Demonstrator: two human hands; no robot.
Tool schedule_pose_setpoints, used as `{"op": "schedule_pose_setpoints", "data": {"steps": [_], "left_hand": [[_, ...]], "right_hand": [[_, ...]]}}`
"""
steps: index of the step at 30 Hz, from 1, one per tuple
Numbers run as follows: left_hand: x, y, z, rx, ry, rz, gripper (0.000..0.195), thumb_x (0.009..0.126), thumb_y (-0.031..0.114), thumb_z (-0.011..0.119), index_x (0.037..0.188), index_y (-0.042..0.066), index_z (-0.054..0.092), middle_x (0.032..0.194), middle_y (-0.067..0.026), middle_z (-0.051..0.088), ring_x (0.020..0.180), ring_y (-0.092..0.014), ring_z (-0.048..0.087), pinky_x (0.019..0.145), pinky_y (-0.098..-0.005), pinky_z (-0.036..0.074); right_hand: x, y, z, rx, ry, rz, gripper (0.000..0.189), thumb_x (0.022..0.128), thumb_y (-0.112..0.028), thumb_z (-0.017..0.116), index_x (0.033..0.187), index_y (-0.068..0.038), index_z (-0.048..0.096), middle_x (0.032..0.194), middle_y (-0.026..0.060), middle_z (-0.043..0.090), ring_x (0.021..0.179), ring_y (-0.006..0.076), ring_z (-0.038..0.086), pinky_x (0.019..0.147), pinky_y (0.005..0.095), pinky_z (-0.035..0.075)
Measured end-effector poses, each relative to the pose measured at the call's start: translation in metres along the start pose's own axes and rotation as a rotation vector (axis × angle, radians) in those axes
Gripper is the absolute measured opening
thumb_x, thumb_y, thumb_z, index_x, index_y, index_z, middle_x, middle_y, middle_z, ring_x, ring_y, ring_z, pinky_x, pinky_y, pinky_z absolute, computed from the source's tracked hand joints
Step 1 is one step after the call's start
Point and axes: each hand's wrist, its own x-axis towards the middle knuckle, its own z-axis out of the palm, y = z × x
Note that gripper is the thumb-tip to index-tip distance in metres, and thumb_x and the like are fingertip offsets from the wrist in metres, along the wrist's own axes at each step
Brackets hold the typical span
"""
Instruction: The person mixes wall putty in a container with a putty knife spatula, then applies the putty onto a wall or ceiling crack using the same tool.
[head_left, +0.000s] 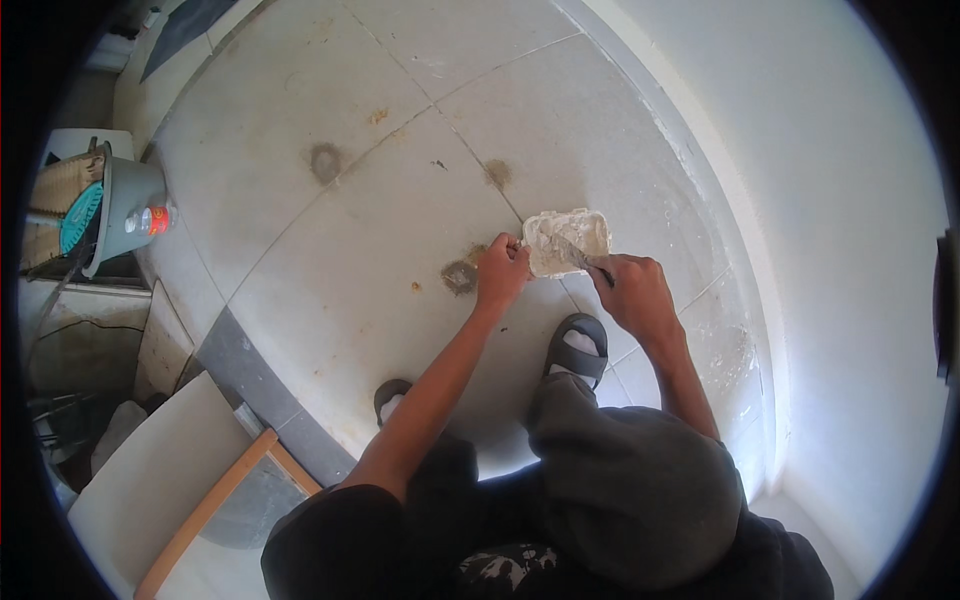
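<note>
A small rectangular plastic tub (602, 238) holds a pale, paste-like filler (546, 231) smeared over its bottom and walls. My left hand (502, 271) pinches the tub's left rim between thumb and fingers. In my right hand (630, 291) is a putty knife (571, 252), gripped by its handle. Its paste-coated blade reaches into the tub and touches the filler. The handle is mostly hidden inside my fist.
Stained grey floor tiles (360, 247) spread around my slippered feet. A white wall (832, 247) curves along the right. At the left stand a grey bucket (129, 184), a plastic bottle (150, 220) and cardboard (67, 184). A wood-framed panel (199, 517) is at lower left.
</note>
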Motion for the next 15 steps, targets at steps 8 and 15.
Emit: {"op": "schedule_pose_setpoints", "data": {"steps": [8, 15], "left_hand": [[0.000, 0.004, 0.010, -0.025, -0.044, -0.002, 0.017, 0.092, 0.011, 0.065, 0.096, -0.004, 0.058, 0.070, -0.0111, 0.065, 0.058, -0.019, 0.069, 0.054, -0.0315, 0.054], [-0.001, 0.002, -0.005, 0.002, -0.015, -0.009, 0.016, 0.093, 0.010, 0.064, 0.097, -0.005, 0.058, 0.073, -0.0117, 0.065, 0.060, -0.019, 0.069, 0.053, -0.0319, 0.056]], "right_hand": [[0.016, 0.011, 0.004, -0.036, -0.049, 0.016, 0.013, 0.084, -0.013, 0.070, 0.089, -0.003, 0.076, 0.076, 0.0205, 0.069, 0.070, 0.0385, 0.068, 0.069, 0.0426, 0.055], [0.023, -0.017, -0.009, 0.121, 0.023, -0.011, 0.017, 0.081, -0.015, 0.064, 0.076, 0.000, 0.070, 0.074, 0.0252, 0.065, 0.072, 0.0435, 0.066, 0.069, 0.0508, 0.054]]}}
